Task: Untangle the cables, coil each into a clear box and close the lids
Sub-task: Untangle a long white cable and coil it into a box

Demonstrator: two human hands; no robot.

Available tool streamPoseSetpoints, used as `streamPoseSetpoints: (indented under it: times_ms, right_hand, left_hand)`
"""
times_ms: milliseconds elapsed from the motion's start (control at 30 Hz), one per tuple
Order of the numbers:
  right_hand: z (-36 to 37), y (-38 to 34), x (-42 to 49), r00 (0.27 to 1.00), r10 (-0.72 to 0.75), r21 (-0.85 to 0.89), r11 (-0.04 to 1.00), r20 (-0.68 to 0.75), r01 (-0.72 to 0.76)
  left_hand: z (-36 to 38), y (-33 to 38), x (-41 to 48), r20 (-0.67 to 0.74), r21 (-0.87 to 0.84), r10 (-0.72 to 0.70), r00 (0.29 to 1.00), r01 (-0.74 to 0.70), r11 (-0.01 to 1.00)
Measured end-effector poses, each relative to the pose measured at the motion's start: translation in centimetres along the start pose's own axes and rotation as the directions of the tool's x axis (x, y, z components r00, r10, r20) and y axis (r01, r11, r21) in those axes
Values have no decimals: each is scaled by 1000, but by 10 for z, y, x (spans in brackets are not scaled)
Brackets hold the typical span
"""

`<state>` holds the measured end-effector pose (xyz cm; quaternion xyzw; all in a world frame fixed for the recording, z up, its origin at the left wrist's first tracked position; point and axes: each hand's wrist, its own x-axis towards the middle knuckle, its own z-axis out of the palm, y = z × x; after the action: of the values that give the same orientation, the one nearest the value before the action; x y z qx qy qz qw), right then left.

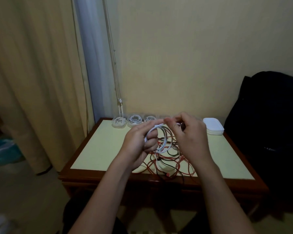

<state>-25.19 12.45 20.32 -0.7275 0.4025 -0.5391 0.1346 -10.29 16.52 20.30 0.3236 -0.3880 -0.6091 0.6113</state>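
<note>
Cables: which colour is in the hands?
The white cable, looped in the left hand, right hand pinching its end; the red cables and black cables lie on the table.

Dim, warm yellowish indoor light, soft and even across the wall [193, 48], cool pale strip beside the curtain [32, 81], black bag [269, 119] sunk in shadow at right, left hand [139, 142], right hand [191, 135] and white cable [156, 126] softened by blur, wide-angle bending at edges.

No writing can be read; the dim view may hide small print on the clear boxes [134, 122].
</note>
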Motion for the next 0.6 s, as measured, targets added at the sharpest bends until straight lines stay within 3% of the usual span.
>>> streamPoseSetpoints:
  times_ms: [100, 200, 433, 600]
  right_hand:
    - [4, -9, -10, 977, 199, 174, 962, 76, -209]
    - [9, -13, -22, 942, 281, 288, 901, 186, -325]
    - [14, -21, -18, 932, 220, 285, 910, 290, -303]
    - [19, -23, -2, 897, 273, 248, 896, 347, -368]
  left_hand:
    - [4, 4, 1, 26, -199, -32, 999, 36, 979]
    - [2, 7, 2, 23, -285, -24, 999, 30, 958]
    - [1, 3, 2, 28, -240, -46, 999, 52, 969]
    - [-1, 2, 10, 13, -251, -34, 999, 36, 967]
